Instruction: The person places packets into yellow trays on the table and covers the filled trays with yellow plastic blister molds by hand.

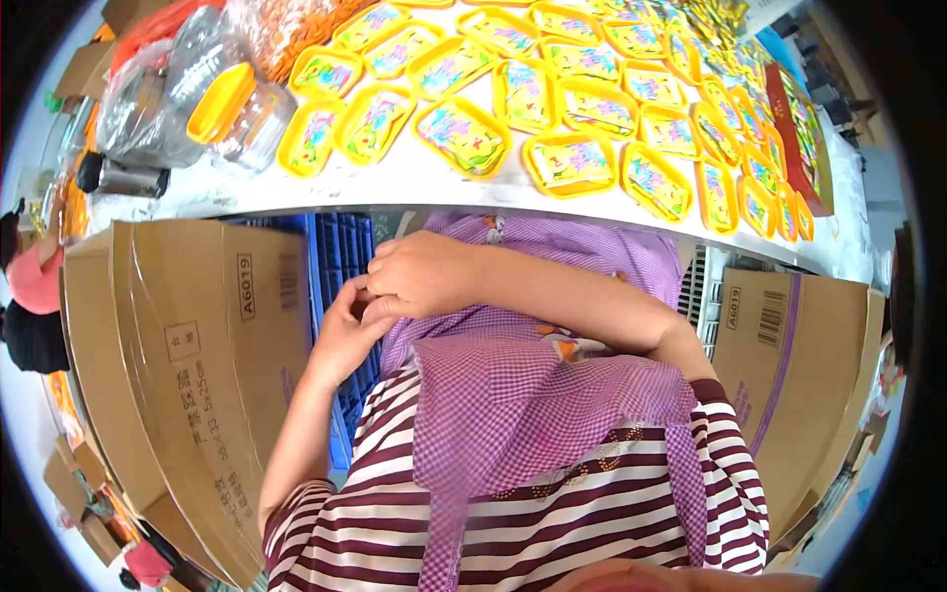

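Observation:
My right hand [429, 273] reaches across my body to the left, its fingers curled above the lap. Just below and left of it is my left hand [347, 331], with its fingers bent and meeting those of the right hand. Whatever may lie between the fingertips is hidden. Both hands are in front of the purple checked apron [493, 395], below the table's front edge. Yellow trays [464, 138] with colourful printed packets in them lie on the white table [395, 192] beyond the hands.
Clear plastic containers [178, 89], a single yellow tray [221, 103] and a black cylinder [123, 176] are at the table's left. A red box [797, 138] is at its right. Large cartons [212, 365] [799, 395] flank my body, a blue crate [342, 247] beside the left one. Another person [35, 281] is far left.

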A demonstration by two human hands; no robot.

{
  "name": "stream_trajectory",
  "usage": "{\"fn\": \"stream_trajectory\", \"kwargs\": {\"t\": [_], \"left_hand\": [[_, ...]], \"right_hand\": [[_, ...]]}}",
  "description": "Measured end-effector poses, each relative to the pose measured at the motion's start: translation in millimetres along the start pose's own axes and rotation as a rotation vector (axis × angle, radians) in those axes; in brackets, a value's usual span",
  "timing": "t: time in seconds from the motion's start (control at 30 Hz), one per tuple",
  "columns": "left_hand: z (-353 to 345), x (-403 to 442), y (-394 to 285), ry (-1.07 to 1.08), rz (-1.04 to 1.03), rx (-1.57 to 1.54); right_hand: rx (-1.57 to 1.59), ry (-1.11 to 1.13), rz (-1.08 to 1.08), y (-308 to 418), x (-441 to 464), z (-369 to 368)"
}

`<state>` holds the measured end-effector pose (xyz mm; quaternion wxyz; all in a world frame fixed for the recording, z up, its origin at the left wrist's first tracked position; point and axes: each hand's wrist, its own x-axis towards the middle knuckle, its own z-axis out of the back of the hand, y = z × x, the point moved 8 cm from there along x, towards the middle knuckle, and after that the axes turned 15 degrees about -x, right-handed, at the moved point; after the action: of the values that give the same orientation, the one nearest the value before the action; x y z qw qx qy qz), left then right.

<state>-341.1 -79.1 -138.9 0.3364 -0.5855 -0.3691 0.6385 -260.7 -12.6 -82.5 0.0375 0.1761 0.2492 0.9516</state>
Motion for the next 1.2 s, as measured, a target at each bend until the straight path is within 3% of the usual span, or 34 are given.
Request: {"fn": "stream_trajectory", "kwargs": {"t": [0.1, 0.27, 0.47, 0.6, 0.73, 0.77, 0.93, 1.07, 1.2], "left_hand": [[-1.1, 2.2, 11.8, 0.049, 0.217, -0.152], [-3.0, -32.0, -7.4, 0.415, 0.193, -0.298], [12.2, -28.0, 20.4, 0.15, 0.155, -0.285], [8.4, 2.7, 12.0, 0.05, -0.088, 0.041], [-2.0, 3.4, -3.1, 0.125, -0.142, 0.158], [-5.0, -5.5, -14.2, 0.06, -0.077, 0.128], [13.0, 15.6, 16.1, 0.049, -0.15, 0.061], [4.2, 45.6, 7.6, 0.018, -0.283, 0.049], [4.3, 55.1, 9.4, 0.082, -0.204, 0.085]], "right_hand": [[-0.051, 0.04, -0.029, -4.1, -4.8, 0.9], [-0.078, 0.015, 0.01, -4.1, -3.2, -2.1], [-0.107, 0.059, 0.022, -4.6, -0.2, -11.5], [-0.006, 0.032, 0.026, -3.9, -4.9, -8.3], [-0.044, 0.001, -0.011, -7.5, -2.3, -17.8], [-0.041, 0.008, -0.014, -7.9, -1.4, -15.8], [0.008, 0.063, -0.071, -5.3, -3.7, -3.9], [0.176, -0.129, 0.057, -6.6, 2.5, -24.7], [0.132, 0.011, -0.03, -13.2, -5.4, -16.9]]}}
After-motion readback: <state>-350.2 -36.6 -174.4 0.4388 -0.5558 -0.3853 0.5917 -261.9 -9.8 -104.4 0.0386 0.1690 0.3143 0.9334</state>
